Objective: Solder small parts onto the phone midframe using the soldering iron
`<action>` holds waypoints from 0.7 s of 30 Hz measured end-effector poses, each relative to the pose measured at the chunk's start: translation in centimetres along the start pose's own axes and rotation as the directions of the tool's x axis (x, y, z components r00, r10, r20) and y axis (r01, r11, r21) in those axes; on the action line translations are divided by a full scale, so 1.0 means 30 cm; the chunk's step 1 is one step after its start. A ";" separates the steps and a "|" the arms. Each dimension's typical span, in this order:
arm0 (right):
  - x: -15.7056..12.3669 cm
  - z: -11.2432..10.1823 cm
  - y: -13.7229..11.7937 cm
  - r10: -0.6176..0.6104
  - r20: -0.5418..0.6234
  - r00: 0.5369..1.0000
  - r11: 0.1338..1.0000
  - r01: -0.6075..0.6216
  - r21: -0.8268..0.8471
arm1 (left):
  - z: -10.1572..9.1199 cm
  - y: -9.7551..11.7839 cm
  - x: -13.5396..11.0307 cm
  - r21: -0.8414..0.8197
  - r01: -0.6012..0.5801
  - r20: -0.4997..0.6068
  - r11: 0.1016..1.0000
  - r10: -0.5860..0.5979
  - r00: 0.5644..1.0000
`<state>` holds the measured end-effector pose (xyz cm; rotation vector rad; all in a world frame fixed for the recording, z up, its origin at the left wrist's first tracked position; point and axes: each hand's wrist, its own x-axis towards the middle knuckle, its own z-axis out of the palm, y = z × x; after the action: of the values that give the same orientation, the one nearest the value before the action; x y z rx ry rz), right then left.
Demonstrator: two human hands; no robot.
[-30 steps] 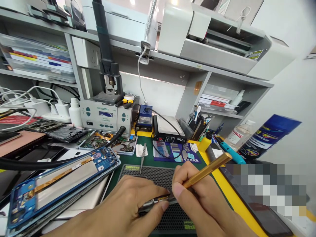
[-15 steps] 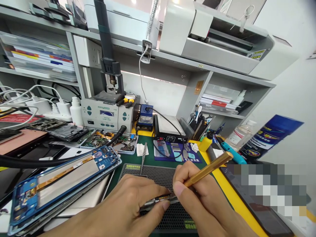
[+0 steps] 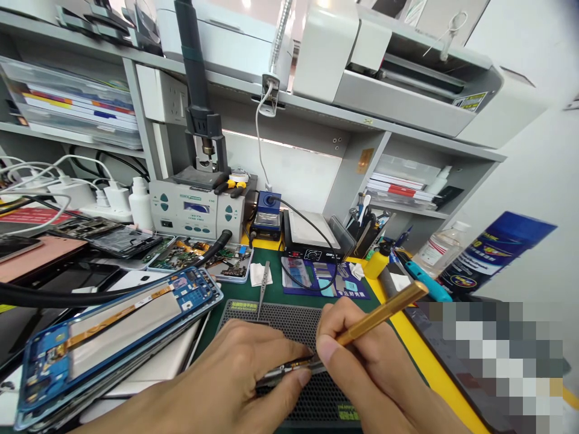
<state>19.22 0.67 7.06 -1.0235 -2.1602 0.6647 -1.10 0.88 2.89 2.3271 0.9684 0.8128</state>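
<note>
My left hand [image 3: 239, 361] is closed on a thin, dark piece with a metallic edge [image 3: 284, 369], pinched between thumb and fingers. It looks like a phone part, but the fingers cover most of it. In my right hand [image 3: 357, 349] is a slim tool with a gold, faceted handle [image 3: 384, 313], gripped like a pen. The handle slants up to the right. The tool's tip meets the area of the piece's right end, though fingers hide the exact contact. Below both hands lies a black honeycomb mat [image 3: 325, 404]. Silver tweezers [image 3: 263, 289] rest at its far edge.
A blue phone frame [image 3: 122, 331] lies on a stack at left. Behind are a tray of circuit boards [image 3: 199, 259], a grey rework station [image 3: 192, 211] and a heating plate [image 3: 312, 235]. A blue spray can [image 3: 497, 253] and a dark flat panel [image 3: 470, 367] stand at right.
The gold handle has shifted very slightly at its upper end. Both hands keep nearly the same place and the same grip.
</note>
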 end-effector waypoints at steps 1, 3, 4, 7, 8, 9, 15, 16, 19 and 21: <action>0.001 0.001 -0.002 0.000 -0.008 1.000 1.000 0.001 0.004 | 0.001 -0.002 0.000 0.000 0.004 0.005 1.000 -0.004 1.000; 0.002 0.002 -0.003 0.003 -0.015 1.000 1.000 -0.002 0.017 | 0.002 -0.005 -0.001 -0.006 0.015 0.007 1.000 -0.015 1.000; 0.002 0.001 -0.001 0.000 -0.011 1.000 1.000 0.000 0.019 | 0.002 -0.006 -0.001 -0.011 0.021 0.009 1.000 -0.021 1.000; 0.004 -0.005 0.004 -0.020 0.028 0.999 1.000 0.019 0.017 | 0.002 -0.007 -0.001 -0.003 0.021 0.020 1.000 -0.021 1.000; 0.004 -0.007 0.006 -0.021 0.030 0.999 1.000 0.021 0.011 | 0.002 -0.005 -0.001 0.009 0.018 0.023 1.000 -0.019 1.000; 0.004 -0.009 0.006 -0.020 0.033 0.999 1.000 0.020 0.003 | 0.001 -0.003 0.000 0.021 0.016 0.029 1.000 -0.016 0.999; 0.000 0.004 -0.001 0.008 -0.028 1.000 1.000 -0.008 -0.003 | -0.002 0.003 0.009 0.015 -0.002 0.015 1.000 0.002 1.000; -0.001 0.007 -0.003 0.006 -0.040 0.999 1.000 -0.005 0.019 | -0.001 0.001 0.009 0.010 -0.009 0.006 1.000 0.009 1.000; -0.004 0.007 -0.012 -0.006 -0.066 0.998 0.998 0.010 0.057 | 0.003 -0.006 0.006 0.018 -0.021 -0.008 1.000 0.021 1.000; -0.004 0.003 -0.020 0.013 -0.070 0.997 1.000 -0.012 0.020 | 0.004 -0.011 0.001 0.021 -0.035 0.002 0.999 0.035 0.999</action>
<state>18.93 0.22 7.35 -1.0358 -2.0844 0.6450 -1.16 1.08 2.61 2.3682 0.9420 0.8177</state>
